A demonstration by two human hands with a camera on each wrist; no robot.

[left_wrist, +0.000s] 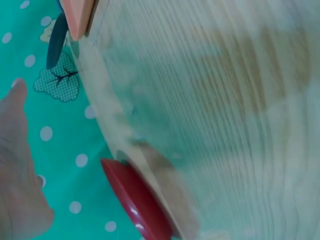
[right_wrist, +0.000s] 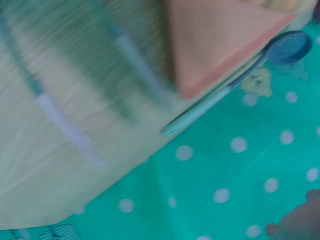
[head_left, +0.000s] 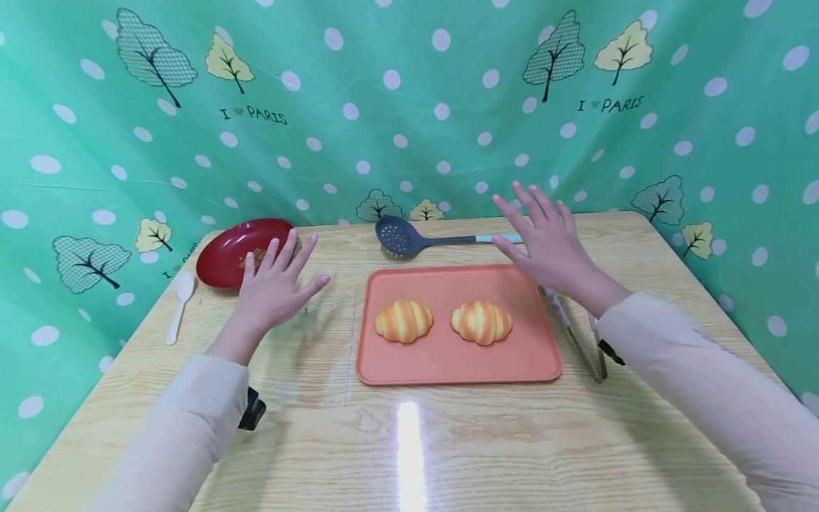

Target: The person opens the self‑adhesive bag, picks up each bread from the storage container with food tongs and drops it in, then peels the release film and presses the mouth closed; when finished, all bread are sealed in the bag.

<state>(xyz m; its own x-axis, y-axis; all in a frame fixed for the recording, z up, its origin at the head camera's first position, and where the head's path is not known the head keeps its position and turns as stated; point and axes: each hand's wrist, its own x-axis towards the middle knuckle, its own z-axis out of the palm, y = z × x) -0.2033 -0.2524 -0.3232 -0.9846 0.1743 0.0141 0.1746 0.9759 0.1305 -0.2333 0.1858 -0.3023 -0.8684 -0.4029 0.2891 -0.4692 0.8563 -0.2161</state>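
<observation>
Our left hand [head_left: 275, 288] hovers near the bowl [head_left: 233, 249], right hand [head_left: 547, 249] near the tongs [head_left: 581, 351], fingers spread, nothing held. 2 rolls [head_left: 481, 322] sit on the tray [head_left: 448, 364] (looking tasty). We'd guess this is pre-grab; any pickup calls for lowering a hand and curling fingers.

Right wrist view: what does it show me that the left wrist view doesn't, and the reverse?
Only the right wrist view shows the tongs, part of a bread roll, the skimmer's pale handle and the right hand.

Only the left wrist view shows the left hand and, clearly, the red bowl; a dark red patch at the right wrist view's edge is too small to identify.

Both show part of the pink tray, the skimmer's dark head, the wooden table and the green dotted cloth.
</observation>
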